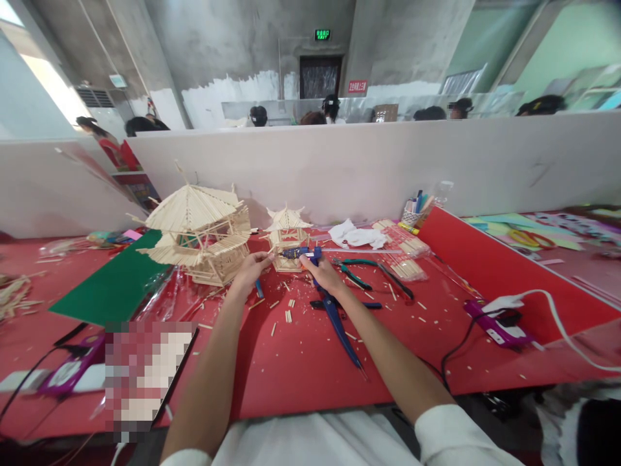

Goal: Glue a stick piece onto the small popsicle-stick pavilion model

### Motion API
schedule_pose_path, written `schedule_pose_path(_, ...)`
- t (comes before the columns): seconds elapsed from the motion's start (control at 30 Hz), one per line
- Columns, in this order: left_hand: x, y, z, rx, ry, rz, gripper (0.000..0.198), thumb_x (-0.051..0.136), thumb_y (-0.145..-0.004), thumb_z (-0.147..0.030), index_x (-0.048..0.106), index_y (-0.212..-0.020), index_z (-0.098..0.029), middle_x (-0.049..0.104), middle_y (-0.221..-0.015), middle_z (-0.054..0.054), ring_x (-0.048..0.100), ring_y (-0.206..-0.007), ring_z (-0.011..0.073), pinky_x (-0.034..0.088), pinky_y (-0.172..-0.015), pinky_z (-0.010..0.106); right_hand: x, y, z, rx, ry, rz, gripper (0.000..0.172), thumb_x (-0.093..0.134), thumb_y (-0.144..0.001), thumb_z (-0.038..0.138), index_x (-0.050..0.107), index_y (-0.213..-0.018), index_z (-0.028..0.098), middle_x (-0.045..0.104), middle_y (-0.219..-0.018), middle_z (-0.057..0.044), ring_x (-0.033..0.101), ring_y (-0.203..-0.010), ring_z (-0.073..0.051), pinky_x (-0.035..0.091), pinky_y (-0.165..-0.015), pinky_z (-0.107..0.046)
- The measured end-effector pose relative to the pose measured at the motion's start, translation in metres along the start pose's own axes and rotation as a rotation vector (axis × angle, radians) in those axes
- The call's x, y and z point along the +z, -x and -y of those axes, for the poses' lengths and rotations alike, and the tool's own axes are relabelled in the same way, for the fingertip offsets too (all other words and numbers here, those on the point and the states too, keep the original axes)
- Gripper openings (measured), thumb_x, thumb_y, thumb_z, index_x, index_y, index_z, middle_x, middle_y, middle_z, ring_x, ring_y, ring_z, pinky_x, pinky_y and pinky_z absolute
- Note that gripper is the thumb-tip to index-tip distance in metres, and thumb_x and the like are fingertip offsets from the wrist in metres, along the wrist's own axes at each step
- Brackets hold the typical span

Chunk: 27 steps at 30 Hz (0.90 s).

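My right hand (pixel 324 275) is wrapped round a blue hot glue gun (pixel 295 253), its nozzle pointing left. A clear glue stick (pixel 363 250) appears to extend from its rear. My left hand (pixel 252 272) is closed in a pinch at the nozzle tip; what its fingers hold is too small to make out. Right behind the gun stands a small wooden-stick pavilion model (pixel 288 223) with a pointed roof. To the left stands a larger pavilion model (pixel 194 210) with two roof tiers, also built of sticks.
Green-handled pliers (pixel 356 262) and a long blue tool (pixel 339 327) lie near my right forearm. Bagged sticks (pixel 410 268) and white cloth (pixel 356 234) lie behind. Purple power strips (pixel 499 327) with cables flank the red table (pixel 291 369). Stick scraps are scattered about.
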<state>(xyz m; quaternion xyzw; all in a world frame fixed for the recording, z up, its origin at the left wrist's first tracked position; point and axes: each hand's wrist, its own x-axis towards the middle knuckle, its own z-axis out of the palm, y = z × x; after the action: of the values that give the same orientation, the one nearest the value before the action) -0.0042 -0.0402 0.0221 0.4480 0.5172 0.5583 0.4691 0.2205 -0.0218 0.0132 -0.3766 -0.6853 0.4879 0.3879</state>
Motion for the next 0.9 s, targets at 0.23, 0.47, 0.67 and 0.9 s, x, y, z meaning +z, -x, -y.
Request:
schedule_pose_path(0.23,0.000,0.004,-0.006,-0.093,0.059,-0.018,0.046,0.090,-0.048,-0.046,0.066,-0.072,-0.017,0.058,-0.066,-0.002,0.049,-0.060,0.0073,0.042,-0.058,0.018,0.004,0.004,-0.001,-0.079,0.034,-0.071,0.044,0.055,-0.086,0.063,0.058,-0.076,0.020,0.044,-0.050,0.005,0.048,-0.039,-0.012,0.042,-0.039,-0.024)
schedule_pose_path(0.47,0.000,0.003,-0.002,-0.105,0.099,-0.041,0.042,0.091,-0.047,-0.040,0.067,-0.073,-0.017,0.056,-0.063,-0.003,0.047,-0.058,0.0069,0.041,-0.055,0.017,0.007,0.004,-0.002,0.021,0.003,-0.095,0.048,0.056,-0.084,0.066,0.055,-0.069,0.020,0.048,-0.050,0.003,0.048,-0.039,-0.012,0.041,-0.038,-0.023)
schedule_pose_path(0.67,0.003,0.005,-0.006,-0.125,0.134,-0.057,0.042,0.092,-0.043,-0.033,0.068,-0.072,-0.016,0.054,-0.060,-0.004,0.044,-0.055,0.0059,0.039,-0.053,0.018,0.013,0.000,-0.011,0.104,-0.086,-0.076,0.053,0.055,-0.082,0.070,0.055,-0.067,0.019,0.048,-0.050,0.003,0.046,-0.039,-0.010,0.041,-0.038,-0.022)
schedule_pose_path(0.9,0.003,0.005,-0.007,-0.121,0.156,-0.018,0.035,0.090,-0.048,-0.030,0.064,-0.067,-0.016,0.045,-0.054,-0.007,0.038,-0.050,0.0048,0.036,-0.052,0.019,0.013,0.000,-0.013,0.097,-0.092,-0.089,0.056,0.054,-0.082,0.072,0.053,-0.063,0.019,0.048,-0.049,0.003,0.046,-0.039,-0.011,0.041,-0.038,-0.022)
